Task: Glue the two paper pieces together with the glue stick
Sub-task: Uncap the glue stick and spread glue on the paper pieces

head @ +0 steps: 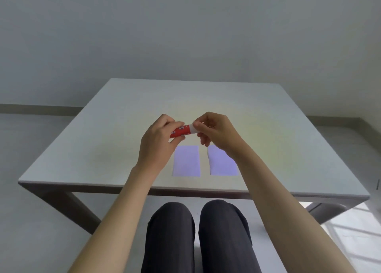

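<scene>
Gripping the red plastic glue stick [179,131] around its barrel, the left hand [158,142] holds it sideways, long axis toward the right hand [216,131], whose fingertips pinch what seems its white cap [193,128]. Below both hands lie two pale rectangular paper pieces [186,161].

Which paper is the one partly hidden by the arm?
Look at the pale table, near its front edge, where two lavender paper pieces lie side by side, apart. It is the right paper piece, under the right hand. Unlike the left paper piece, its far corner is covered by the wrist.
</scene>
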`<state>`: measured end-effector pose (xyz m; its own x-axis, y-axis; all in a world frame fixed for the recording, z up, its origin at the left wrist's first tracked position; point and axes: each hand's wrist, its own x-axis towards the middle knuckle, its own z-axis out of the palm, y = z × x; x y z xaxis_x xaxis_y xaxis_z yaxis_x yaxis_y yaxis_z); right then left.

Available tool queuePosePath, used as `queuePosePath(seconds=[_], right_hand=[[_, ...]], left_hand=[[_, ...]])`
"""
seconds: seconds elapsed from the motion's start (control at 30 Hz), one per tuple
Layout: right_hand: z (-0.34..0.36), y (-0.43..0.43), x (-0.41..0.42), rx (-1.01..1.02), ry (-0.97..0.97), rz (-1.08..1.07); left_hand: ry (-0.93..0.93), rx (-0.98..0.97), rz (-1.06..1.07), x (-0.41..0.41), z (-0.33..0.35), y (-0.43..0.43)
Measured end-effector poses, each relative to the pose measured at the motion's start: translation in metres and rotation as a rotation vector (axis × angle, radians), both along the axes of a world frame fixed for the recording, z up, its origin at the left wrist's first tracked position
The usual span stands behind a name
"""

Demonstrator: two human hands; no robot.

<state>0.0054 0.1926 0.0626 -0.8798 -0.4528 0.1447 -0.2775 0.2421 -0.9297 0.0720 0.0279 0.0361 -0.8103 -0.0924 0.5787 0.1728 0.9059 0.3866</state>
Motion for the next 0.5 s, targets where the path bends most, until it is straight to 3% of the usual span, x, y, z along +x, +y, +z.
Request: queuePosePath(seconds=[0.13, 0.23, 0.33, 0.5], right_hand=[[0.001, 0.037, -0.044, -0.163, 0.03, -0.303], [-0.019, 0.059, -0.08, 0.167, 0.089, -0.547], [-0.054, 0.063, -0.092, 0.59, 0.126, -0.487], [-0.083, 0.064, -0.087, 0.816, 0.172, -0.397]], left_hand=[[-0.111, 0.117, 0.07, 0.008, -0.021, -0.016], [-0.157, 0.328, 0.072, 0.013, -0.032, -0.027], [-0.21, 0.621, 0.037, 0.016, -0.031, -0.026], [-0.217, 0.763, -0.009, 0.013, -0.023, -0.024]])
